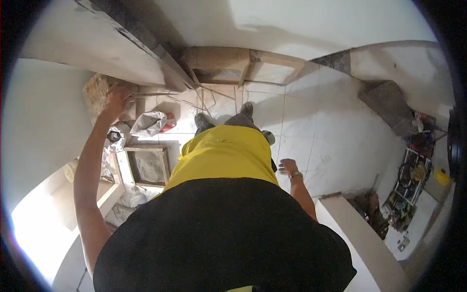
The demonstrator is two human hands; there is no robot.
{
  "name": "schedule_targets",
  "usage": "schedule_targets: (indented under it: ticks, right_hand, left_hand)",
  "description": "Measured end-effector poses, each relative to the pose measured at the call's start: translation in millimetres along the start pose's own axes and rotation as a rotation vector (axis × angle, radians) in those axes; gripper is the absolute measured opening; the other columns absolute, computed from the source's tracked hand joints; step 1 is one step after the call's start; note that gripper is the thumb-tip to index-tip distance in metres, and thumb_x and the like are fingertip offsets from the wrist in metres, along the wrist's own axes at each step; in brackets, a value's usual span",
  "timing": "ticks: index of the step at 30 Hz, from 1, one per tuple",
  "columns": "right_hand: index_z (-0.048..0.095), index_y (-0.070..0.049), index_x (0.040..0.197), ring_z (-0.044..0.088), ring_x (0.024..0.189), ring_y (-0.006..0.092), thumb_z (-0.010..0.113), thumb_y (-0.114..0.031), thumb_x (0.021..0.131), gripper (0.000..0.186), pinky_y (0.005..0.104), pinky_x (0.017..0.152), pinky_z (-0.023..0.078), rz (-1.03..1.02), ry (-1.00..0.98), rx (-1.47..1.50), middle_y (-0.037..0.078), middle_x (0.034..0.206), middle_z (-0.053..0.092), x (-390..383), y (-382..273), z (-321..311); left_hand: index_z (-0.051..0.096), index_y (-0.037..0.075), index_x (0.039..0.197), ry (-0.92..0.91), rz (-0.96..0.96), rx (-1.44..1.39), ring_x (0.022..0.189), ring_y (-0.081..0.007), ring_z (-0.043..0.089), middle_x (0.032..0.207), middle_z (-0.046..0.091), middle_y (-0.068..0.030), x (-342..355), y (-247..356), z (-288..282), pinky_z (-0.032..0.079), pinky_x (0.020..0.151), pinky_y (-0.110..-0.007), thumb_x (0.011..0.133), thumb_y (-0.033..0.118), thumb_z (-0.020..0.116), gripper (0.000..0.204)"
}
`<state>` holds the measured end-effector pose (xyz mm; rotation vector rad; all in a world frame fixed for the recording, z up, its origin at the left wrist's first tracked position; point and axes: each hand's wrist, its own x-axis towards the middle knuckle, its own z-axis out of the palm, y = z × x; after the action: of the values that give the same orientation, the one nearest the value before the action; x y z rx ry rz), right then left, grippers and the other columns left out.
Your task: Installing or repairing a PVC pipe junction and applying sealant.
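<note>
Right hand [288,166] empty, hanging | left hand [116,100] grips thin rod [155,94], lying left-right

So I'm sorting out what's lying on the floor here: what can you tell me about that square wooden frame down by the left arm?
The square wooden frame lies flat on the pale tiled floor, made of light, unpainted-looking boards joined at the corners. Inside it is a grey, rough, dusty surface; whether that is filling or bare ground is unclear. Crumpled grey plastic bags sit just beyond it, and debris crowds its left side. Neither hand touches it; the left hand is raised well beyond it.
</note>
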<state>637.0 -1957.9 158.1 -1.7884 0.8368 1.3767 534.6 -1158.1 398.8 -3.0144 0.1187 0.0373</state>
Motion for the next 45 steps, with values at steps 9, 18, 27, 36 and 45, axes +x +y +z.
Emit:
schedule_targets:
  ticks: [9, 18, 27, 36, 45]
  right_hand:
    - [0.06, -0.006, 0.115, 0.068, 0.077, 0.0244, 0.062, -0.029, 0.09, 0.034, 0.0402, 0.069, 0.059, -0.173, 0.093, 0.144, 0.012, 0.099, 0.068, -54.8, -57.7, -8.2]
    - [0.061, -0.004, 0.114, 0.068, 0.077, 0.0236, 0.063, -0.027, 0.09, 0.033, 0.0383, 0.068, 0.059, -0.268, 0.129, 0.243, 0.012, 0.098, 0.068, -23.0, -88.6, -93.8]
    - [0.062, -0.006, 0.117, 0.067, 0.077, 0.0255, 0.062, -0.026, 0.091, 0.034, 0.0405, 0.071, 0.059, -0.218, 0.091, 0.411, 0.013, 0.097, 0.067, 2.8, -58.2, -142.7]
    - [0.06, -0.005, 0.118, 0.066, 0.074, 0.0266, 0.064, -0.025, 0.091, 0.034, 0.0427, 0.069, 0.058, -0.18, 0.11, 0.555, 0.015, 0.099, 0.066, 5.3, 6.3, -161.9]
    - [0.062, -0.005, 0.12, 0.069, 0.079, 0.0317, 0.065, -0.025, 0.09, 0.036, 0.0455, 0.07, 0.06, -0.388, -0.052, 0.131, 0.019, 0.104, 0.068, 74.0, 57.5, -226.8]
  left_hand:
    - [0.067, 0.006, 0.105, 0.198, -0.026, -0.465, 0.076, -0.0311, 0.069, 0.095, 0.068, -0.0112, 103.3, 131.8, -91.0, 0.057, 0.063, -0.039, 0.088, 0.011, 0.069, 0.017]
    - [0.066, 0.011, 0.105, 0.286, 0.011, -0.565, 0.084, -0.0315, 0.068, 0.092, 0.068, -0.01, 231.0, 246.5, -75.4, 0.056, 0.068, -0.041, 0.086, 0.014, 0.07, 0.019]
    - [0.066, 0.01, 0.107, -0.079, 0.116, -0.538, 0.092, -0.0321, 0.068, 0.1, 0.068, -0.0095, 417.8, 384.3, -40.2, 0.056, 0.076, -0.044, 0.082, 0.008, 0.064, 0.026]
    - [0.071, 0.011, 0.108, -0.184, 0.265, -0.318, 0.09, -0.0329, 0.071, 0.1, 0.071, -0.0132, 547.2, 440.0, -55.3, 0.059, 0.076, -0.046, 0.088, 0.011, 0.061, 0.023]
    - [0.069, 0.012, 0.118, -0.24, 0.025, -0.52, 0.108, -0.0333, 0.067, 0.113, 0.07, -0.0128, 630.2, 425.0, -26.3, 0.049, 0.096, -0.053, 0.095, 0.032, 0.056, 0.033]
